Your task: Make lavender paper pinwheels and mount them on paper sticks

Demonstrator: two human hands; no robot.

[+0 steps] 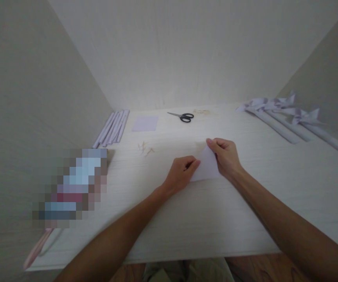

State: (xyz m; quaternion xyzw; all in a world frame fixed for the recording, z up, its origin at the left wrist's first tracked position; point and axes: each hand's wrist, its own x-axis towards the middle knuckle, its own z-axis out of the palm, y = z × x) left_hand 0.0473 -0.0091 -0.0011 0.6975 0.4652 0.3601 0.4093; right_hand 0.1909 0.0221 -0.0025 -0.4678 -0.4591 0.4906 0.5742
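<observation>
A pale lilac sheet of paper (207,166) is held between my two hands, just above the white table. My left hand (182,172) pinches its left edge between thumb and fingers. At its upper right corner, the thumb and curled fingers of my right hand (224,154) grip the paper. Part of the sheet is hidden behind both hands. Beyond them lies a pair of scissors (184,116) with black handles, blades pointing left. Another square of lilac paper (144,123) lies flat to the left of the scissors.
Several rolled paper tubes (113,127) lie at the back left. Paper pinwheels (280,107) on paper sticks rest at the back right. Small tan pieces (145,149) are scattered left of centre, more (201,112) near the scissors. A blurred-out object (78,180) stands at the left. Walls enclose the table (157,227).
</observation>
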